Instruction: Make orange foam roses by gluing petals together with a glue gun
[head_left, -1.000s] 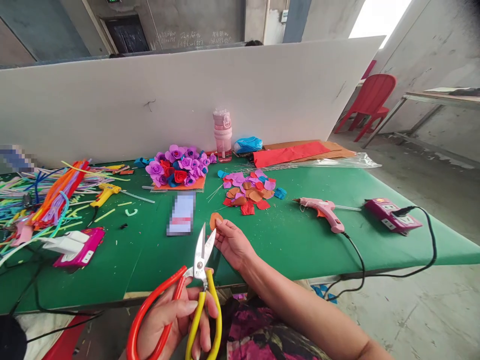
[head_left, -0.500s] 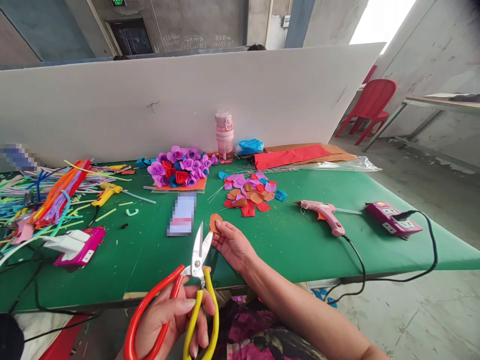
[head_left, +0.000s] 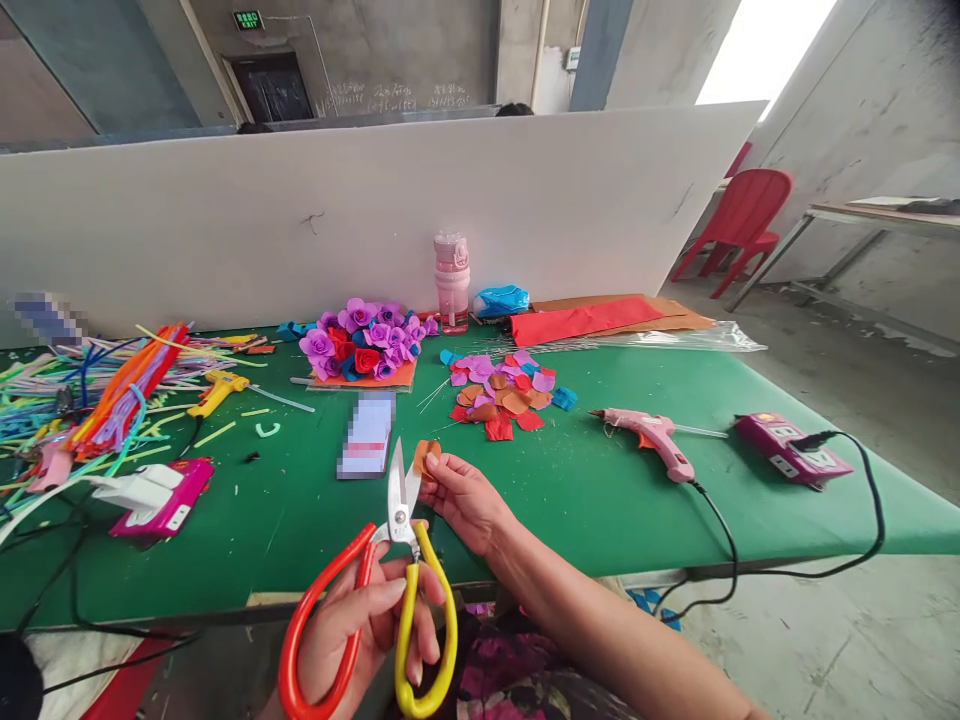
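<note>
Purple and red flowers [head_left: 365,340] stand grouped toward the far edge of the table [head_left: 600,520], perhaps so they are not crushed. By the near edge, the left hand [head_left: 377,630] has fingers through the handles of the scissors [head_left: 400,519], blades apart. Above the table, the right hand [head_left: 469,500] pinches a brown piece [head_left: 426,456] with narrow fingertips, seemingly steadying it beside one blade. Beyond lie loose petals [head_left: 514,402], conveniently reachable; the glue gun [head_left: 651,430] rests farther right, probably for keeping the workspace free.
</note>
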